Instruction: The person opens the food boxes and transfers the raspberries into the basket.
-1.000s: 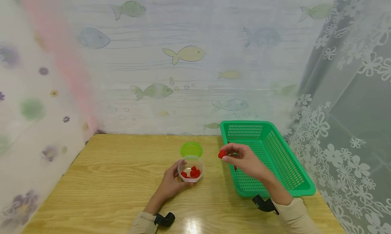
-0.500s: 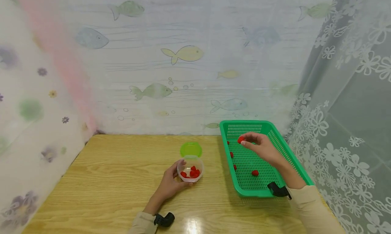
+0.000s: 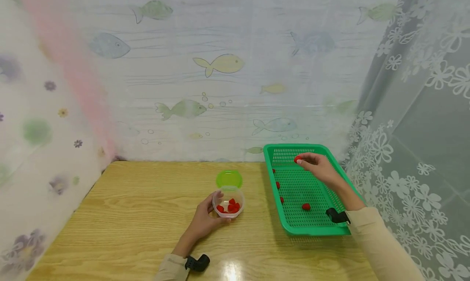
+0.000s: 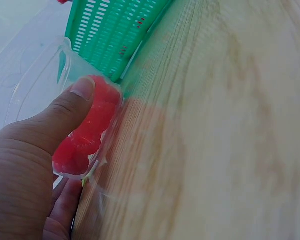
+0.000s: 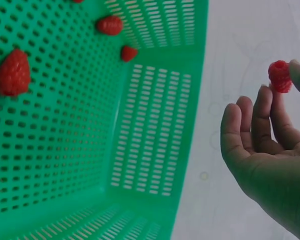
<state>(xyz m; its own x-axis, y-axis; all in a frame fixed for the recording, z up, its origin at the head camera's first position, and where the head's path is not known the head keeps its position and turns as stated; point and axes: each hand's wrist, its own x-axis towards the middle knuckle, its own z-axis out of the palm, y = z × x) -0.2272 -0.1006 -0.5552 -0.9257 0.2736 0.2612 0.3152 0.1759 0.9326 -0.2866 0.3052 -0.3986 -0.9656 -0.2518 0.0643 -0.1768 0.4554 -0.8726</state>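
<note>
Your left grip (image 3: 206, 215) curled round a clear tub (image 3: 229, 190) left of the basket (image 3: 315, 232); near the basket's far end, your right grip (image 3: 320, 167) pinched a raspberry (image 3: 297, 159), probably light, soft, best held by its sides.

- The left hand (image 3: 207, 216) holds a clear cup (image 3: 228, 194) on the wooden table (image 3: 139, 215), thumb at the near side.
- Several red berries (image 3: 232, 208) lie at the bottom of the cup, mostly bunched toward its right.
- A lime-green lid (image 3: 229, 179) lies just beyond the cup (whether they touch is hard to tell).
- The right hand (image 3: 321, 169) pinches one berry (image 3: 297, 159) above the far part of a green basket (image 3: 319, 231).
- Inside the basket, three berries (image 3: 278, 185) line the left wall; a lone berry (image 3: 306, 206) sits nearer the middle.
- Behind hangs a pale fish-print sheet (image 3: 224, 32).
</note>
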